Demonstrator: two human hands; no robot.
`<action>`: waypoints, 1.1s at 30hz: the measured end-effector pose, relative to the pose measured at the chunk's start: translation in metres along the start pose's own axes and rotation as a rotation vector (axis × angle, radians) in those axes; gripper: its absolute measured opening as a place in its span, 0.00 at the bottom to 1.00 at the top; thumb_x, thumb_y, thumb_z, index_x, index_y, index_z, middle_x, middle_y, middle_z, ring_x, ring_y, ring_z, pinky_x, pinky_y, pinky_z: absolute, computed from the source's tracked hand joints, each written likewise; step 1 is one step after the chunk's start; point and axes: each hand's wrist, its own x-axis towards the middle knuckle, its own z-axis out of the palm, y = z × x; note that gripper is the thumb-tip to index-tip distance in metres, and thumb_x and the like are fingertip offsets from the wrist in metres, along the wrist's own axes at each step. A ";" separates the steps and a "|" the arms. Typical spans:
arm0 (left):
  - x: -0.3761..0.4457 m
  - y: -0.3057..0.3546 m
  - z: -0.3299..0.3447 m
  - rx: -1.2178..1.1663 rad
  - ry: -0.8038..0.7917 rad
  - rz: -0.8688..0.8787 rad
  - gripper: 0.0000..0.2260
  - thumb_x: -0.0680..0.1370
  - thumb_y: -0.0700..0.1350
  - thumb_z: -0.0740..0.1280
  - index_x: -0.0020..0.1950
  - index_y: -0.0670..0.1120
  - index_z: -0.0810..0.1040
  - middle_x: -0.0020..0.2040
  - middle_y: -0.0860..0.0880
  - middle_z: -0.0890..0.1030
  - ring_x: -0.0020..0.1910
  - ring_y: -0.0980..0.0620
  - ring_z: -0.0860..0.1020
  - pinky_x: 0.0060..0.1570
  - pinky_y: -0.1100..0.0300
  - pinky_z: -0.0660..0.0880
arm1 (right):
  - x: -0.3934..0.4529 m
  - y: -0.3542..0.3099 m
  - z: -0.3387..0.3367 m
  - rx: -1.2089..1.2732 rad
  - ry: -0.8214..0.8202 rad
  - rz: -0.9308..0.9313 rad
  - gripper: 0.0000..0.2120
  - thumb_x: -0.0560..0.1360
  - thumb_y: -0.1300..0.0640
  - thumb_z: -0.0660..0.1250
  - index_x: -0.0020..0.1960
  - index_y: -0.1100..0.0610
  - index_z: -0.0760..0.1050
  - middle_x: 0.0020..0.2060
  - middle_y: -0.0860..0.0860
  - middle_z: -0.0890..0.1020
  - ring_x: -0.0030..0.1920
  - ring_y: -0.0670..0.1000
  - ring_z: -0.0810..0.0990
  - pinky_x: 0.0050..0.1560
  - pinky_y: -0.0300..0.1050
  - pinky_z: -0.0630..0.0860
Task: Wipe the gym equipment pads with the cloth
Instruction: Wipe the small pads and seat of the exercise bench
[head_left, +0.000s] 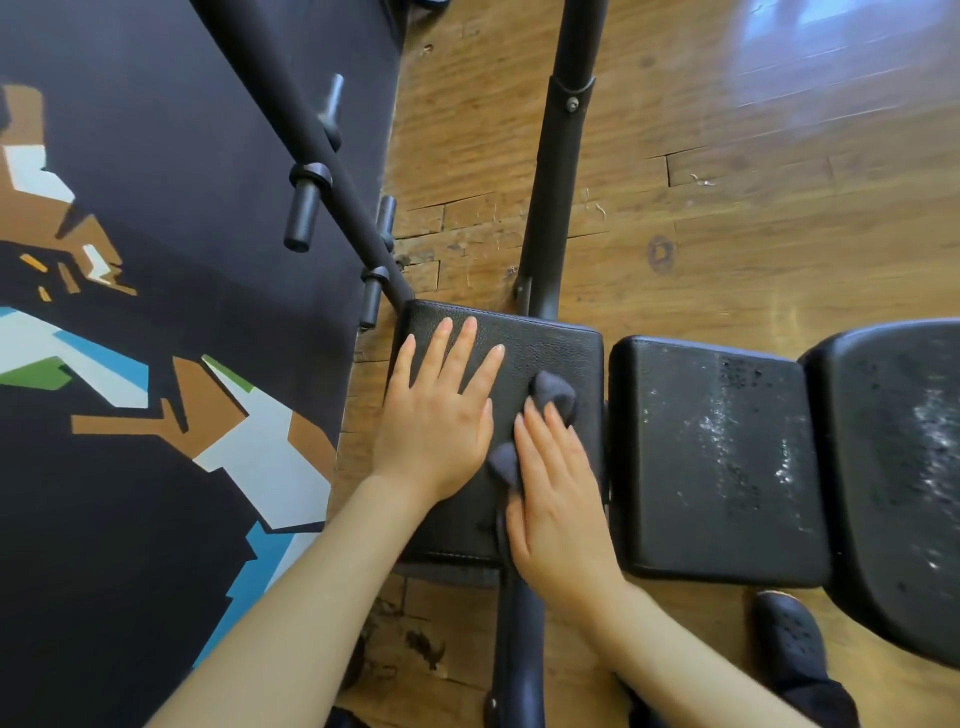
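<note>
Wooden floor (675, 156) lies under everything, worn and scratched, with a dark painted mat (130, 467) left of the bench (717, 569). Nearest me, my shoe (789, 636) stands on the boards just below the middle pad (711, 457), which is speckled with wet drops. On the end pad (550, 343), left of the middle one, my right hand (558, 501) presses the grey cloth (553, 392) flat, fingers straight and close together, cloth bunching out past the fingertips. My left hand (439, 410) rests beside it, touching the same pad, fingers spread. Beyond that pad, black frame tubes (550, 182) with pegs run away.
</note>
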 end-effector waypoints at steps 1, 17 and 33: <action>0.000 0.000 -0.001 -0.002 0.000 0.001 0.25 0.79 0.50 0.51 0.76 0.48 0.64 0.77 0.41 0.61 0.76 0.40 0.58 0.73 0.40 0.56 | -0.013 -0.002 0.000 0.001 -0.022 -0.026 0.29 0.75 0.56 0.59 0.74 0.64 0.62 0.75 0.58 0.60 0.76 0.57 0.55 0.73 0.55 0.54; -0.003 -0.002 0.003 -0.007 0.063 -0.015 0.24 0.80 0.50 0.51 0.76 0.50 0.65 0.77 0.40 0.61 0.76 0.40 0.59 0.72 0.41 0.58 | -0.041 -0.009 0.008 -0.021 0.015 0.054 0.31 0.74 0.54 0.55 0.75 0.63 0.58 0.76 0.58 0.57 0.77 0.57 0.53 0.75 0.51 0.50; -0.008 0.001 0.005 -0.010 0.099 -0.056 0.23 0.80 0.51 0.53 0.75 0.51 0.66 0.76 0.38 0.62 0.75 0.39 0.60 0.71 0.40 0.60 | -0.030 0.007 0.002 0.157 0.031 0.001 0.37 0.66 0.71 0.60 0.75 0.63 0.59 0.76 0.57 0.60 0.77 0.53 0.55 0.75 0.47 0.53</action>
